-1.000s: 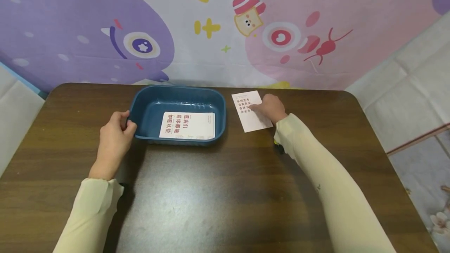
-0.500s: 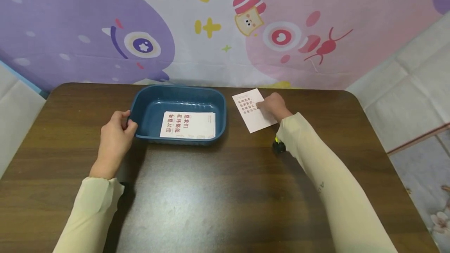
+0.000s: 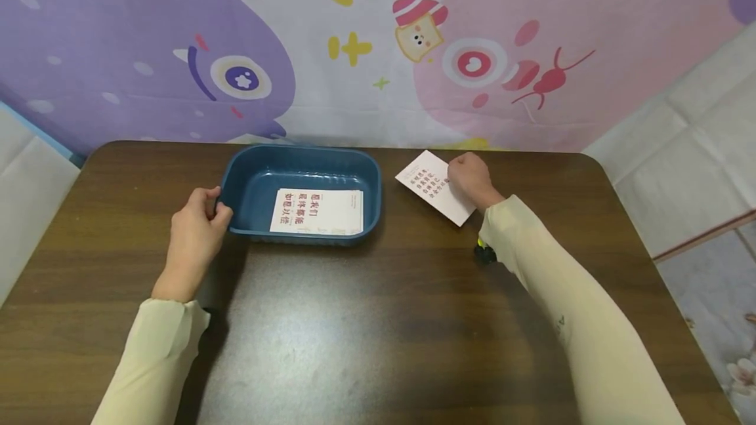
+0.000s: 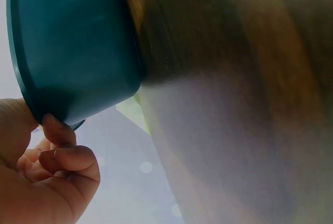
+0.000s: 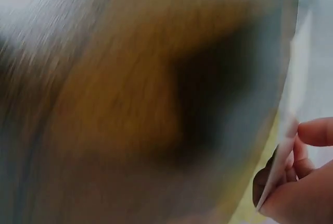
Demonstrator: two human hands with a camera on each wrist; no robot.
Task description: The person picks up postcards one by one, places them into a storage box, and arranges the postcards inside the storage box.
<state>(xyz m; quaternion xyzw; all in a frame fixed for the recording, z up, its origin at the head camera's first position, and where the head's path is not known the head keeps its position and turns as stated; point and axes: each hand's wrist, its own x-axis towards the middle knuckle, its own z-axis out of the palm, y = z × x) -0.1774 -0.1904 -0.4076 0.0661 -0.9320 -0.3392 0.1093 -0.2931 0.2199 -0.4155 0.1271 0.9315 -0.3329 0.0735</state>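
Observation:
My left hand (image 3: 193, 235) pinches the left rim of a deep blue rectangular dish (image 3: 248, 179), which stands on the table. In the left wrist view, curled fingers (image 4: 78, 164) sit at the outer side of the dish (image 4: 73, 47). Inside the dish lie white cards (image 3: 319, 212) with large dark red characters, text turned sideways. To the right of the dish, my right hand (image 3: 474, 179) pinches a white printed card (image 3: 428, 181) by its right edge. The right wrist view shows this card (image 5: 299, 78) nearly edge-on, raised above the table between thumb and fingers.
The brown wooden table (image 3: 354, 320) ends at a cartoon-printed wall cloth (image 3: 354, 110) just behind the dish. A pale tiled wall (image 3: 697, 123) stands to the right. A small black and yellow object (image 3: 485, 252) shows under the right sleeve.
My right hand has moved slightly right with the card, which has turned and lifted, its text more slanted. My left hand and the dish have stayed in place.

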